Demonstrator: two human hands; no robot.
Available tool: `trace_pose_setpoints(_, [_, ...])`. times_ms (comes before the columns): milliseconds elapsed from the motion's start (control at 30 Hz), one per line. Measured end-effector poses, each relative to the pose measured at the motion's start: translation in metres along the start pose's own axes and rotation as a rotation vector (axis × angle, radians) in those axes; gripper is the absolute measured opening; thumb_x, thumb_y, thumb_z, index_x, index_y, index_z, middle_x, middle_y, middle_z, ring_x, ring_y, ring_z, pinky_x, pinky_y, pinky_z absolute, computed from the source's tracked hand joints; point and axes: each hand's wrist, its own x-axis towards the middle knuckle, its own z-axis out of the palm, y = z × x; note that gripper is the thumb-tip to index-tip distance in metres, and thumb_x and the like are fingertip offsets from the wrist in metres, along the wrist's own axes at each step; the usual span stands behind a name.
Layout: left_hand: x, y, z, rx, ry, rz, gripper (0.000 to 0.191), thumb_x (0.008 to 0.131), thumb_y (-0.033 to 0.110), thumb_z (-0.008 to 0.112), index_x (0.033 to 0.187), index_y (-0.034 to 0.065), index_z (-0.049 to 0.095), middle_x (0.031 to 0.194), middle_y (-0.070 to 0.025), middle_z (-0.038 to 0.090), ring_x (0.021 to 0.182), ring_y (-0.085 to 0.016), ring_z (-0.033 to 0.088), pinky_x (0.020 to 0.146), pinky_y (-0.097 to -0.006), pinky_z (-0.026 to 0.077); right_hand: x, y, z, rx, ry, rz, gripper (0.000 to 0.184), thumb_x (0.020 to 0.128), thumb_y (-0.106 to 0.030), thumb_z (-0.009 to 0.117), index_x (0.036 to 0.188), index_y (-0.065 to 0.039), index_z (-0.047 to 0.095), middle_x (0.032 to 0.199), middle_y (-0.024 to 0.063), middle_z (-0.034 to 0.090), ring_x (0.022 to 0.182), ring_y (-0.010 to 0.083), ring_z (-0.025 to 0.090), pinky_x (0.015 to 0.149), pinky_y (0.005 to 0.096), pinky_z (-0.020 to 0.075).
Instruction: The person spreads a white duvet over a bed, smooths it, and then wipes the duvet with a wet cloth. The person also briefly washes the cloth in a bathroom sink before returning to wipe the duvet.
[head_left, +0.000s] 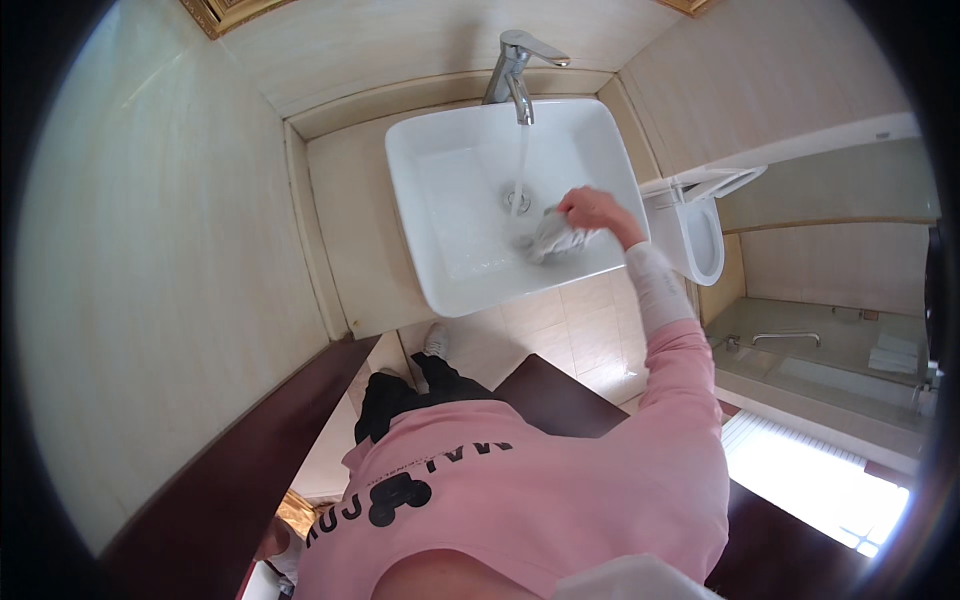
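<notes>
My right hand (592, 208) is closed on a crumpled whitish-grey cloth (559, 236), blurred, low inside the right part of a white rectangular washbasin (450, 202). Water (521, 157) runs from a chrome single-lever tap (510, 75) towards the round metal drain (517, 199), just left of the cloth. What seems to be my left hand (274, 540) is partly seen at the lower left, beside a white cuff and the dark red panel's edge; its fingers are not clear.
A pale counter (360, 225) with a raised edge holds the basin. A white toilet (701, 240) with its lid up stands to the right, near a glass panel (832, 180) and a metal bar (787, 337). Dark red panels (247, 420) flank me. A bright window (817, 480) lies lower right.
</notes>
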Motion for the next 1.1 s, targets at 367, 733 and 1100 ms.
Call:
trace_pose_setpoints(367, [0.003,-0.011,-0.009,-0.040,-0.108,0.031,0.067,0.091,0.049,0.026,0.137,0.0009,0.017,0.140,-0.0256,0.013,0.127,-0.042,0.014,0.101,-0.0531,0.024,0.078,0.080,-0.054,-0.404,0.412,0.023,0.031,0.077,-0.005,0.047,0.097,-0.019,0.065,0.123,-0.0017,0.051,0.105,0.0266,0.052,0.082,0.0400,0.0478])
trace_pose_setpoints(733, [0.009,-0.010,-0.002,-0.064,-0.073,0.053,0.067,0.091,0.049,0.026,0.137,0.0007,0.018,0.140,-0.0257,0.014,0.127,-0.042,0.015,0.100,-0.0531,0.025,-0.022,0.086,0.056,-0.273,0.132,0.191,0.030,0.079,-0.007,0.049,0.092,-0.025,0.068,0.124,-0.0037,0.049,0.105,0.0304,0.049,0.087,0.0422,0.0466])
trace_pose_setpoints(1100, [0.013,-0.007,0.000,-0.109,-0.012,0.056,0.067,0.091,0.050,0.026,0.136,0.0006,0.019,0.139,-0.0258,0.015,0.126,-0.042,0.016,0.100,-0.0532,0.025,-0.008,0.007,0.099,-0.072,0.251,0.324,0.022,0.073,-0.023,0.050,0.075,-0.011,0.068,0.083,0.0116,0.066,0.080,0.0310,0.063,0.068,0.0427,0.0501])
